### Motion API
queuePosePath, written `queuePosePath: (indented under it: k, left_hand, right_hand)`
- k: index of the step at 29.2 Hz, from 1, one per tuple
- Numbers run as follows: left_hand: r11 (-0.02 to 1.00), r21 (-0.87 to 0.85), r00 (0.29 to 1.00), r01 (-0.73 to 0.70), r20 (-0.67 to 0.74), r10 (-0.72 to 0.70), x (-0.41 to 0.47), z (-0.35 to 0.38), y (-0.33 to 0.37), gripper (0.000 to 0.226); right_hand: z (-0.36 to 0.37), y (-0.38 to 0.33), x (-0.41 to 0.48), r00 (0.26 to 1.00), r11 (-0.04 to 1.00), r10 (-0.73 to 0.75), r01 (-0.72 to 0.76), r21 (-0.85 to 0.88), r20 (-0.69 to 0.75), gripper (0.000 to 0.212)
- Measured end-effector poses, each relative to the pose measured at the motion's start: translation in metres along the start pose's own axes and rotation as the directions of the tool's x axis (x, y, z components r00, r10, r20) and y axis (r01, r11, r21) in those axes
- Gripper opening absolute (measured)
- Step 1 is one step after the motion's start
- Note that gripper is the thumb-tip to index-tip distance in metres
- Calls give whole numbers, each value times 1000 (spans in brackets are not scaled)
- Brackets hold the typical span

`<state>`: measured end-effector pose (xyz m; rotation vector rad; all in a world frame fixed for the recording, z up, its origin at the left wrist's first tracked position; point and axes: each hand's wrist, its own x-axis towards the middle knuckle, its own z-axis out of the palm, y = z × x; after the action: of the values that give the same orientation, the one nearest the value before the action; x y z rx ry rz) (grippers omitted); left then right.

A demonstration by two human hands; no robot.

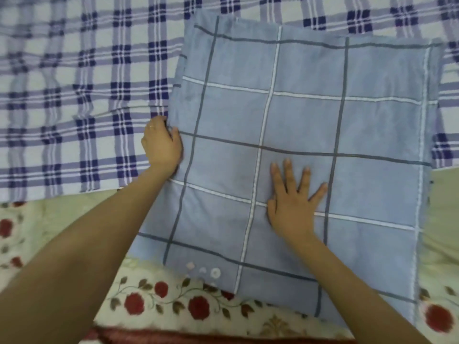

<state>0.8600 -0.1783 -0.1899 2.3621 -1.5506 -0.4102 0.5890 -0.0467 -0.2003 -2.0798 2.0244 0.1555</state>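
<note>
A light blue cloth (360,125) with dark grey and white grid lines lies flat in the head view, filling the middle and right. It looks folded, with layered edges along its left side. My left hand (161,145) grips the cloth's left edge, thumb on top and fingers curled under the fabric. My right hand (293,199) lies flat on the cloth near its lower middle, fingers spread and straight, pressing down.
Under the cloth's upper part lies a white sheet (74,95) with a navy and lilac plaid pattern. Nearer to me is a cream blanket (173,304) with red roses. A plain pale green surface (444,207) shows at the right.
</note>
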Motion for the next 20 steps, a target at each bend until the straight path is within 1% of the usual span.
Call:
queuePosePath:
  k: [2,4,5,7,8,10,11,12,15,16,17,18,19,20]
  left_hand:
    - [989,-149,1000,14,6,-14,-14,-12,-2,29]
    - [971,-235,998,50,40,-42,-37,-28,-17,25]
    - [969,-243,998,43,63,-28,-44,-29,-21,25]
    - [970,-240,994,49,107,-24,-58,-33,-30,24]
    - [971,-228,991,69,129,-40,-63,-35,-33,24]
    - [954,-256,981,153,153,-116,-69,-41,-41,29]
    - [953,-258,981,161,148,-126,-73,-43,-38,31]
    - [945,-271,979,183,141,-149,-81,-45,-42,32]
    - [965,-196,982,174,106,-156,-101,-47,-56,38]
    - [977,-167,986,133,118,-114,-109,-48,-62,41]
    - [972,-199,989,127,95,-110,-111,-41,-71,44]
    - [978,-193,993,85,101,-67,-115,-44,-84,47]
    - [964,-240,993,114,41,-108,-117,-33,-87,52]
    - [961,-257,995,99,31,-94,-118,-35,-95,56]
  right_hand:
    - [-4,-6,2,1000,999,27,-26,42,-9,68]
    - [-13,-20,-4,1000,993,-1,2,120,-11,69]
    - [-15,-22,-4,1000,985,4,-6,175,15,70]
    - [-25,-27,3,999,972,-35,32,235,9,66]
    - [-29,-29,9,998,965,-59,62,254,-18,63]
    - [-40,-40,29,988,956,-145,155,250,-59,61]
    - [-46,-42,41,986,949,-159,168,266,-56,61]
    - [-53,-49,58,980,949,-197,200,243,-38,63]
    - [-68,-74,108,962,929,-272,268,256,-20,66]
    - [-72,-77,120,966,921,-257,247,302,-5,67]
    - [-79,-90,146,958,912,-288,269,310,14,67]
    - [-80,-98,154,960,898,-276,237,371,54,67]
    - [-88,-113,182,941,901,-321,268,341,109,68]
    - [-92,-121,195,936,905,-315,247,347,155,69]
